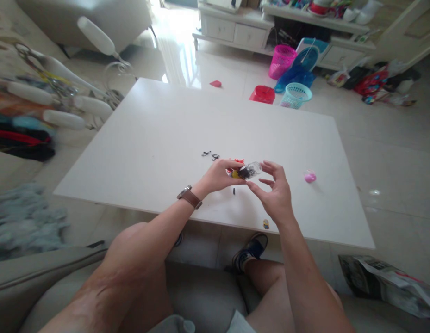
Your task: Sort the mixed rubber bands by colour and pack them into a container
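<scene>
A small clear jar (pixel 255 168) with black bits inside lies tilted on its side above the white table (pixel 159 134). My left hand (pixel 217 176) is closed round its left end, where a yellow part shows between the fingers. By the jar's clear right end is my right hand (pixel 277 192), its fingers apart and curved; whether a fingertip touches the jar I cannot tell. Thin black pieces (pixel 215 157) lie beyond the left hand. Red pieces (pixel 239 161) show partly behind the jar, and a short black piece (pixel 233 190) lies below it.
A pink object (pixel 310 177) lies on the right of the table. A small yellow-and-blue figure (pixel 266 224) is near the front edge. Past the far edge stand a red stool (pixel 263 94), a light-blue basket (pixel 296 95) and a pink basket (pixel 282 61).
</scene>
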